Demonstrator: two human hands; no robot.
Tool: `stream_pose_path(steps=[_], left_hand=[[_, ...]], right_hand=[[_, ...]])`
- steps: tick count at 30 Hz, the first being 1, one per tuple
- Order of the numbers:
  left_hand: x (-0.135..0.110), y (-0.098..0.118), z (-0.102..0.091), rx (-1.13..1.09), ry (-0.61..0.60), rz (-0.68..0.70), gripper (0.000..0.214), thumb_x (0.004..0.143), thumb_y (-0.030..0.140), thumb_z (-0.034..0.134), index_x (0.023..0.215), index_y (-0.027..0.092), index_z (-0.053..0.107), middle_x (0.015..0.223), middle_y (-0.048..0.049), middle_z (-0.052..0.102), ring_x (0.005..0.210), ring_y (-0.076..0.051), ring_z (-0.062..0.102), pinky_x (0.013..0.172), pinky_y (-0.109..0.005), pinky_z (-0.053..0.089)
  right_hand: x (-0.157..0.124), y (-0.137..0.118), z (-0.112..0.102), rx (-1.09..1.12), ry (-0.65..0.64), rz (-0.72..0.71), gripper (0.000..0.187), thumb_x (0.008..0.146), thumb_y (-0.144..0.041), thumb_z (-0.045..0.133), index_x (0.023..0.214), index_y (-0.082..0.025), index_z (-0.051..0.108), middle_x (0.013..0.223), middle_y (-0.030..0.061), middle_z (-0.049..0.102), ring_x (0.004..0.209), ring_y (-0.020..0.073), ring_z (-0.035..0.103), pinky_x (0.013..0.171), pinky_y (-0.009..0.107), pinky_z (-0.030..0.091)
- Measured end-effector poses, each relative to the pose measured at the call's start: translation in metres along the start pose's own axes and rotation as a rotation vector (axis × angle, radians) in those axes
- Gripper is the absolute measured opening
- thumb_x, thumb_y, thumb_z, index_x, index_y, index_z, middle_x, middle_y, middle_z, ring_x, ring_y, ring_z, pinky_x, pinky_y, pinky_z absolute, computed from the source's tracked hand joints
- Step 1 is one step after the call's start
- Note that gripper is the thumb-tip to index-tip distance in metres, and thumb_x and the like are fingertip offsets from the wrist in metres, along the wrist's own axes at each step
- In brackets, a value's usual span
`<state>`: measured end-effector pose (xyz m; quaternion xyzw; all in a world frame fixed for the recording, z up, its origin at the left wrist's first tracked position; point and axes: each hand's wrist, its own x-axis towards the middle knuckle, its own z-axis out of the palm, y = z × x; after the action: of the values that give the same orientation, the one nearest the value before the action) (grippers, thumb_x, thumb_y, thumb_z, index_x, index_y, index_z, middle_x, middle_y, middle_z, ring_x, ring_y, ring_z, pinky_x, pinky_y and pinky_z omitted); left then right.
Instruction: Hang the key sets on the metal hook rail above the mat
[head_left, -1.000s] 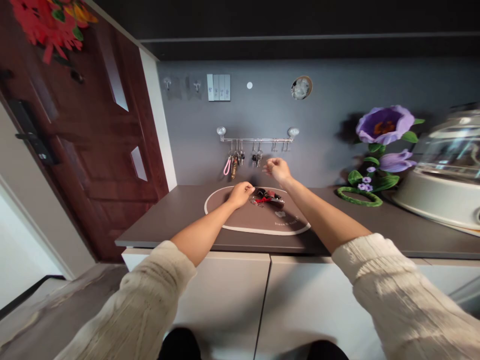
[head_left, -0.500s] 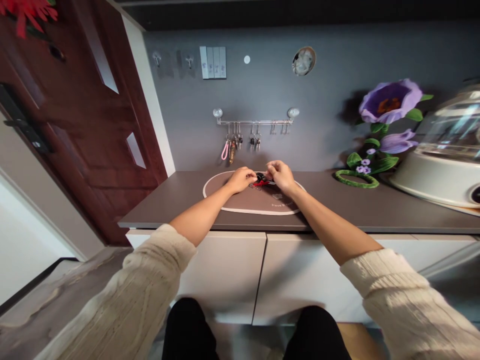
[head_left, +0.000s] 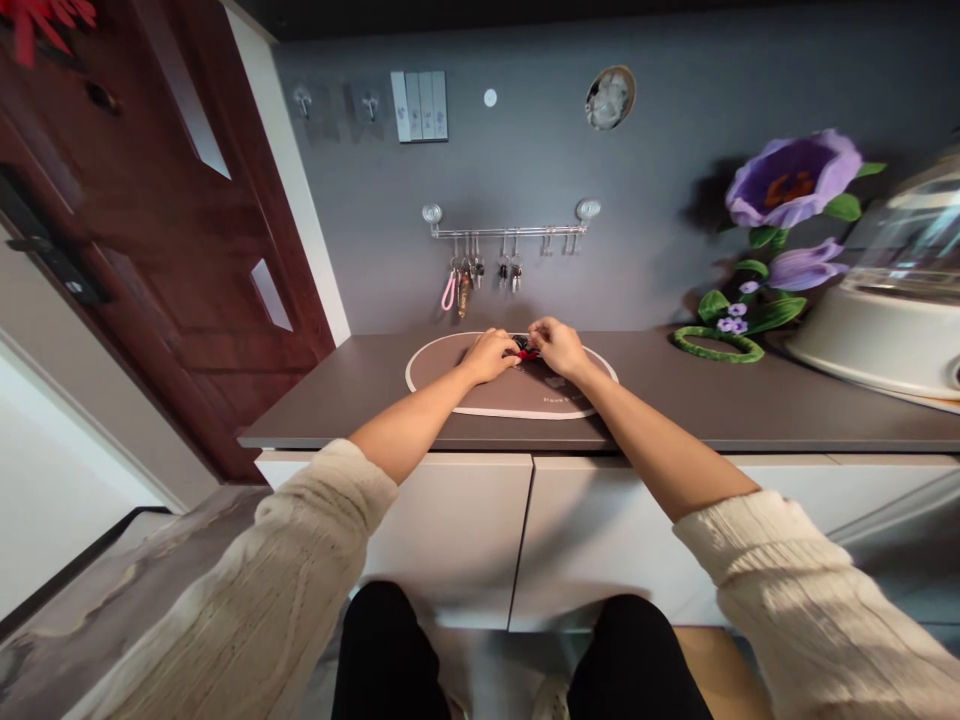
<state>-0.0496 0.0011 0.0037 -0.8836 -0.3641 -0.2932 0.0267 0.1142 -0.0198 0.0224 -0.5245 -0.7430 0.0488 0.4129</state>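
Your left hand (head_left: pixel 490 355) and right hand (head_left: pixel 559 348) flank a red-and-black bundle (head_left: pixel 529 354).
It is toward the far edge of the brown mat (head_left: pixel 440 368); both hands curl inward, whether gripping it I cannot tell.

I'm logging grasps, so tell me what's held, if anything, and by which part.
That cannot be told: the left hand and right hand are both at the small red and dark bundle between them, but they hide any hold.
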Motion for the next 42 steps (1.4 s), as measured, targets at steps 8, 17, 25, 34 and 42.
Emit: stream_pose_path(steps=[8,17,25,34,42], left_hand=[[0.001,0.005,-0.004,-0.026,0.024,-0.036,0.014,0.077,0.021,0.05,0.076,0.019,0.064,0.082,-0.0042,0.058,0.084,-0.017,0.049,0.082,-0.031,0.037],[0.006,0.003,-0.001,-0.341,0.189,-0.172,0.01,0.075,0.019,0.051,0.075,0.015,0.061,0.079,-0.0027,0.057,0.077,-0.013,0.05,0.078,-0.028,0.04],[0.007,0.009,-0.006,-0.786,0.255,-0.291,0.013,0.075,0.023,0.051,0.078,0.012,0.058,0.074,-0.0019,0.06,0.068,-0.011,0.052,0.068,-0.025,0.042],[0.008,0.016,-0.017,-0.912,0.333,-0.301,0.016,0.074,0.027,0.055,0.08,0.013,0.059,0.082,-0.0036,0.064,0.076,-0.012,0.056,0.078,-0.026,0.042],[0.012,0.013,-0.015,-1.012,0.337,-0.296,0.018,0.072,0.029,0.057,0.082,0.014,0.06,0.086,-0.004,0.065,0.08,-0.012,0.056,0.079,-0.026,0.043]], right_hand=[[-0.002,-0.001,-0.001,-0.023,-0.019,-0.024,0.02,0.077,-0.017,0.045,0.09,-0.016,0.059,0.078,0.0049,0.064,0.069,0.0134,0.054,0.072,0.025,0.04],[-0.001,0.001,0.001,0.081,-0.043,-0.039,0.015,0.076,-0.022,0.048,0.084,-0.017,0.06,0.075,0.0037,0.063,0.07,0.0137,0.054,0.071,0.026,0.04],[-0.001,-0.004,-0.002,0.287,-0.126,-0.001,0.018,0.077,-0.029,0.05,0.086,-0.016,0.06,0.083,0.0043,0.065,0.073,0.014,0.056,0.071,0.027,0.042],[0.002,0.002,0.003,0.485,-0.153,-0.051,0.027,0.072,-0.042,0.057,0.081,-0.016,0.061,0.077,0.0027,0.063,0.069,0.0125,0.054,0.068,0.025,0.043],[0.0,-0.01,0.002,0.527,-0.132,-0.053,0.029,0.07,-0.044,0.058,0.076,-0.016,0.061,0.071,0.0002,0.06,0.064,0.0106,0.05,0.066,0.024,0.04]])
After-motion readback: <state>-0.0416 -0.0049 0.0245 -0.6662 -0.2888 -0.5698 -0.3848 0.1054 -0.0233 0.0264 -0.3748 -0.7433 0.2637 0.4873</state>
